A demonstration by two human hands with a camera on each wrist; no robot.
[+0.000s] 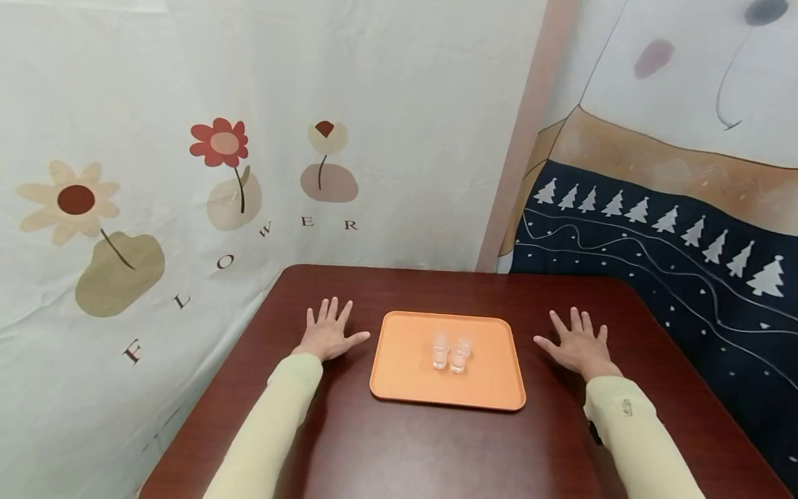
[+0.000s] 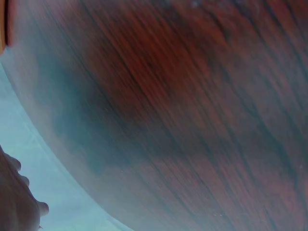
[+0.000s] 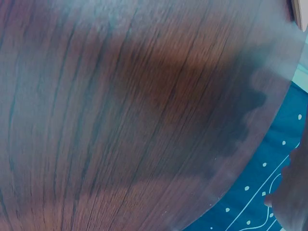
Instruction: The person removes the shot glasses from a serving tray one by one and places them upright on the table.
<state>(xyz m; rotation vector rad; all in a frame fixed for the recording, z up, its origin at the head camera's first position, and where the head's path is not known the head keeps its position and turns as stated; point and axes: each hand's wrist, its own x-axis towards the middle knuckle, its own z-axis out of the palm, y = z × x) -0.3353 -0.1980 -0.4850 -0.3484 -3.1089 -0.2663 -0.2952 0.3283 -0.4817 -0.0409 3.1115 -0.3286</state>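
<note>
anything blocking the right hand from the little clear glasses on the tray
Nothing visible stands in the way: in the head view, only tabletop and the right rim of the orange tray lie between the right hand and the clear glasses.

We see a glossy red-brown counter point(image 1: 424, 443) before a creased white cloth point(image 1: 405, 83) printed with flowers point(image 1: 224, 143) and letters point(image 1: 307, 222), a pink strip point(image 1: 522, 145), and, at right, a navy backdrop point(image 1: 736, 360) with white trees point(image 1: 637, 209).

White flower-print cloth point(image 1: 411, 104), pinkish slanting strip point(image 1: 524, 138), navy tree-print cloth point(image 1: 692, 291)
</note>
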